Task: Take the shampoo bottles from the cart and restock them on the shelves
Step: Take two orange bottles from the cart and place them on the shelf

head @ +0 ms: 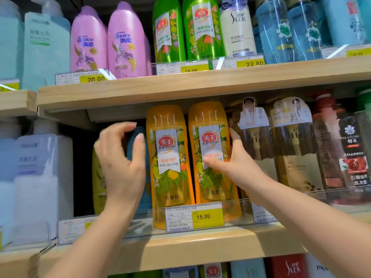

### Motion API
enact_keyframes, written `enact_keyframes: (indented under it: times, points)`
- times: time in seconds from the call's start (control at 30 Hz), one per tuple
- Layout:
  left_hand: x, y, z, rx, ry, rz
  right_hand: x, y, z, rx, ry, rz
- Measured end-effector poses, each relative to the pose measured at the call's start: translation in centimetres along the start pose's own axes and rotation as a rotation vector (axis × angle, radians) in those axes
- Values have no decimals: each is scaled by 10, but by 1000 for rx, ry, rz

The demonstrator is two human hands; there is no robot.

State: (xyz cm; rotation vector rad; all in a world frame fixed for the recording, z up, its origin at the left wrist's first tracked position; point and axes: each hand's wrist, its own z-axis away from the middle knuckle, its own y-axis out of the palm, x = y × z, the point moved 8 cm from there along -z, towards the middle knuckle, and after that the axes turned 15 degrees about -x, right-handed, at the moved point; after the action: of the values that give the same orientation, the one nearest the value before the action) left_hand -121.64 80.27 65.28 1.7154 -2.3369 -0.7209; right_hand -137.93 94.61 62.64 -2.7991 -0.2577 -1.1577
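Two orange bottles stand upright, side by side, on the middle shelf (200, 249). The right hand (232, 159) has its grip on the right orange bottle (212, 157), thumb across the label. The left hand (120, 157) hovers spread, holding nothing, just left of the left orange bottle (168, 161).

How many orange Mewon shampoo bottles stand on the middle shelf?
2. The left orange bottle stands beside the left hand; the right orange bottle is held by the right hand, above the 15.00 price tag. More may be hidden behind.
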Motion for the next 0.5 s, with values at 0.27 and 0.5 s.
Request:
enact_keyframes:
  times: [0.27, 0.5]
  points:
    - [60, 32, 70, 739, -891, 115, -1, -6, 14, 17, -168, 502]
    - [64, 44, 73, 893, -894, 134, -4, -7, 12, 55, -93, 456]
